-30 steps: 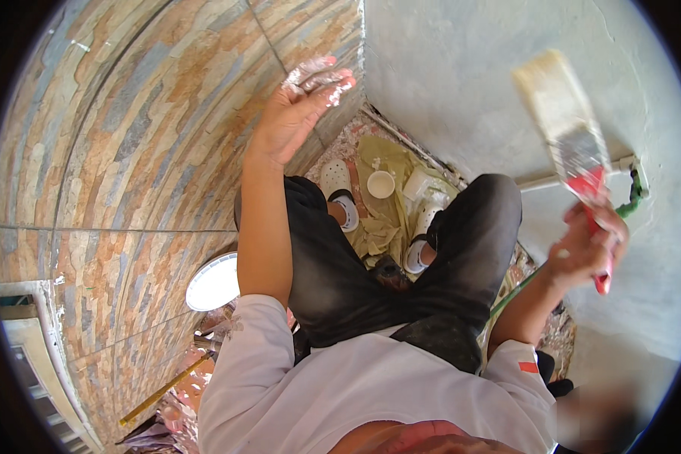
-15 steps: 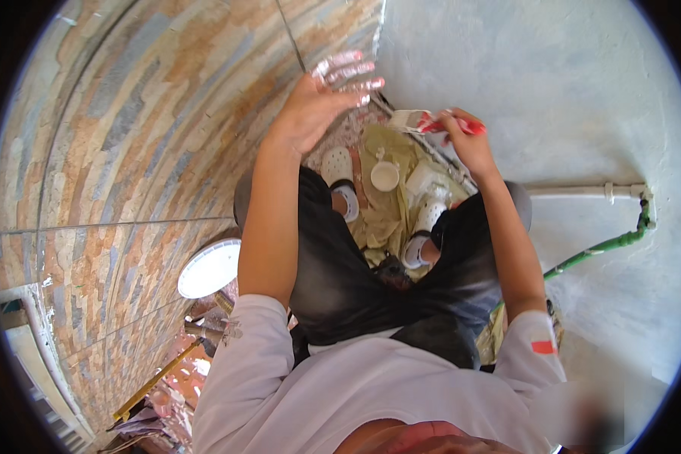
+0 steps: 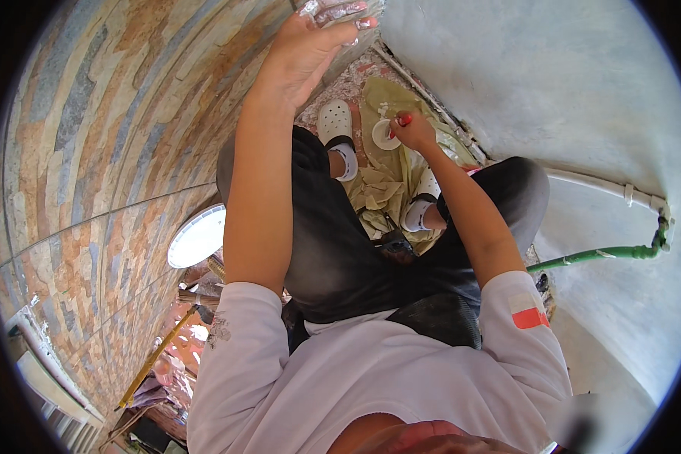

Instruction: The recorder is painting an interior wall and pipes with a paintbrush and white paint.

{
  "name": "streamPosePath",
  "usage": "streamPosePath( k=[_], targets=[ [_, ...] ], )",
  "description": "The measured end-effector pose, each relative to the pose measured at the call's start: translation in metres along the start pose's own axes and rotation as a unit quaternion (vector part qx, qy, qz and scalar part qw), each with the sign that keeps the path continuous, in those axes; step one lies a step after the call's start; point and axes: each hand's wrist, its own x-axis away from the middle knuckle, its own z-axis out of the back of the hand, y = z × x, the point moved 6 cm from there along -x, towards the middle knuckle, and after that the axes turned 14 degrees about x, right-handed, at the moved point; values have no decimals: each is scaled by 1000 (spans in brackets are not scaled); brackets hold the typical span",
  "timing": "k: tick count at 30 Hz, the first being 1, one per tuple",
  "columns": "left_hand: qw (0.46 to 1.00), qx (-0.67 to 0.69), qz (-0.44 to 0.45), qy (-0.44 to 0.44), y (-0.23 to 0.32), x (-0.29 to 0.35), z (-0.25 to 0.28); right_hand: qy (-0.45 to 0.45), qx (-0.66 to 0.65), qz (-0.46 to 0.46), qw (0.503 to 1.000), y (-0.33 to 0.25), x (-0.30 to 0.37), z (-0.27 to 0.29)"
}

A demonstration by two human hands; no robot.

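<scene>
While the left hand (image 3: pixel 303 49) is pressing flat, fingers spread, against the stone-patterned wall (image 3: pixel 106 144), the right hand (image 3: pixel 414 130) is gripping a red-handled brush (image 3: pixel 402 119) over a small white cup (image 3: pixel 384 135).

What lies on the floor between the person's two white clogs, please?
In the head view, a crumpled yellowish cloth covers the floor between the left clog and the right clog; a small white cup rests on it, under the right hand.
</scene>
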Motion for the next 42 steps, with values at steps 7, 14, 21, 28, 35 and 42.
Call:
streamPosePath(
  k=[7, 14, 21, 28, 35, 42],
  targets=[
    [995, -27, 13, -92, -10, -18, 29, 62, -77, -32, 995, 9, 9, -18],
    [996, -68, 4, -60, -9, -25, 33, 11, -84, -18, 996, 29, 0, -48],
    [997, -45, 32, -48, -8, -17, 18, 17, -91, 1, 996, 25, 1, -55],
    [996, -25, 1, -88, -5, -19, 25, -9, -171, -2, 985, 27, -6, -71],
    [994, -66, -28, -85, -5, -26, 27, 33, -248, -56, 966, 48, -17, -84],
    [990, -93, -18, -103, -5, -22, 21, 69, -201, -27, 977, 36, -3, -68]
  ],
)
